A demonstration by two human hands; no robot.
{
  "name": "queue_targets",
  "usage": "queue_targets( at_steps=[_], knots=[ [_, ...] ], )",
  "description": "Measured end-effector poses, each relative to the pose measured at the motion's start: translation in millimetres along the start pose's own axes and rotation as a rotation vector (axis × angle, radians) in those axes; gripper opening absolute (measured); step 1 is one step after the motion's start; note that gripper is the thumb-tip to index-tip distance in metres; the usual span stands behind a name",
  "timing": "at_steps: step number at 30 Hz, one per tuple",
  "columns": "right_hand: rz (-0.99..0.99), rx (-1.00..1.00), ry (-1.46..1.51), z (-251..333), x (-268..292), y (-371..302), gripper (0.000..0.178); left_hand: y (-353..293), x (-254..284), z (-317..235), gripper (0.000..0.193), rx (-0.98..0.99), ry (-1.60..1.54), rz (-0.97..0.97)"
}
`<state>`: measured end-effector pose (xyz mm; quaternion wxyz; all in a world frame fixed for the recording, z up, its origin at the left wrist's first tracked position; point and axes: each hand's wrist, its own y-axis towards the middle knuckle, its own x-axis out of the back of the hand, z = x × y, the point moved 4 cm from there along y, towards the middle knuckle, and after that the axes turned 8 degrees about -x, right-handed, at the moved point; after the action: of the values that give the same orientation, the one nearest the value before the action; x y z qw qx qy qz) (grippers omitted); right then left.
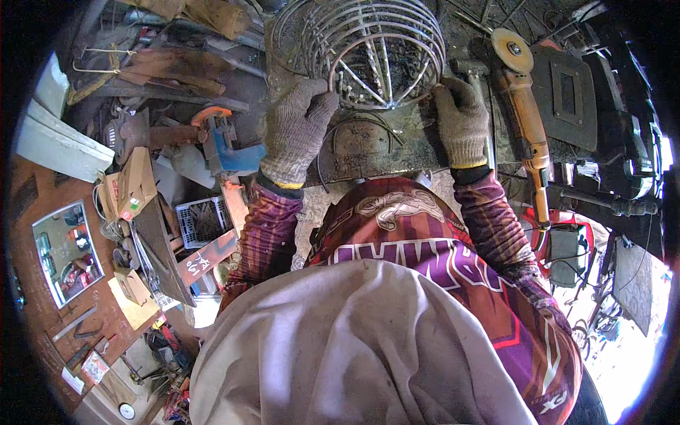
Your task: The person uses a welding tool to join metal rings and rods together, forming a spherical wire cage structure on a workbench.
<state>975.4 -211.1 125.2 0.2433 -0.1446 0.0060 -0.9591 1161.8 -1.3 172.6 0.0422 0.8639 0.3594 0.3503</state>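
A round cage of bent metal rods [392,105] lies at the far edge of the dark workbench [418,145], its rings stacked away from me and straight ribs meeting at the near ring. My left hand [300,131], in a grey knit glove, is closed with thumb and fingertips at the left side of the near ring. On the opposite side, my right hand [462,122], gloved the same way, is closed on the ring's right edge. Its fingertips are partly hidden. Between my hands, a loose curved rod [365,117] rests on the bench.
Right of my right hand lie a hammer [470,67], an orange angle grinder [528,117] with a round disc, and a dark welding mask [567,92]. Left of the bench are a blue-and-orange tool [230,145], a plastic crate [202,221] and a cardboard box [131,183].
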Motion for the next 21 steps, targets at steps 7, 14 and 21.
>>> queue_targets(
  at_steps=[7,14,21],
  knots=[
    [-0.013,0.034,-0.049,4.7,2.0,2.6,0.026,0.5,-8.2,6.7,0.016,0.021,-0.038,-0.133],
    [-0.006,0.048,-0.123,10.8,3.1,3.7,0.027,2.8,-6.1,-16.9,0.021,-0.082,0.113,-0.182],
    [0.006,0.080,0.019,11.9,2.0,3.1,0.027,3.8,-2.2,-19.0,0.026,-0.075,0.161,-0.163]
  ],
)
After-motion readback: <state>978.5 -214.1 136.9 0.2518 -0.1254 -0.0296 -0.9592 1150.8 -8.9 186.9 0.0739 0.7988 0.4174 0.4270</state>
